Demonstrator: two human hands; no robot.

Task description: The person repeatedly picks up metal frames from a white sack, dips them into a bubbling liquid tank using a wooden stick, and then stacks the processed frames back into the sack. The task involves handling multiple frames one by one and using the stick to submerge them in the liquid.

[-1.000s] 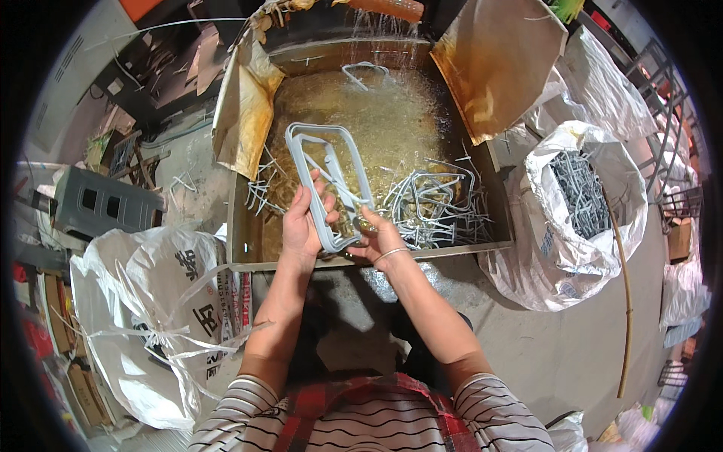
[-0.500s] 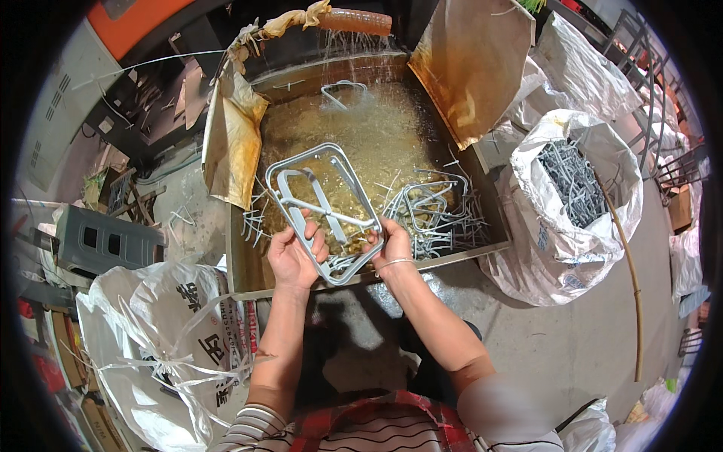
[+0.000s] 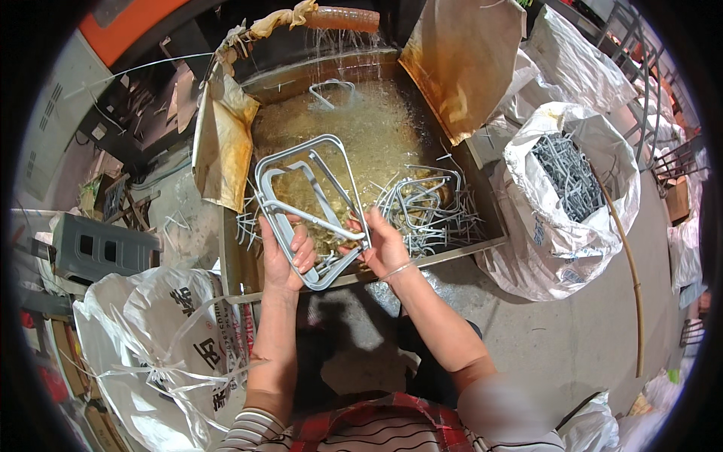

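Note:
I hold a pale grey rounded-rectangular frame (image 3: pixel 340 157) with an inner loop and bars, tilted above a shallow metal trough (image 3: pixel 465 248) of murky water. My left hand (image 3: pixel 285 255) is closed on the frame's lower left side. My right hand (image 3: pixel 384 242) grips its right side, fingers curled around the rail and a bar. Grey frames and loose thin pieces (image 3: pixel 433 211) lie heaped at the trough's right. Another loop (image 3: pixel 331 94) lies at its back, where water falls from an orange-brown pipe (image 3: pixel 348 20).
Stained boards (image 3: pixel 459 60) flank the trough's back. At right stands a white sack (image 3: pixel 557 256) full of small grey pieces, with a long stick (image 3: pixel 633 301) against it. A white sack (image 3: pixel 128 339) is at lower left, below a grey plastic panel (image 3: pixel 113 245).
The frame has turned from a narrow, slanted view to a wider face-up one and shifted left. Both hands moved with it, my right fingers shifting along its side. The whole view has shifted slightly.

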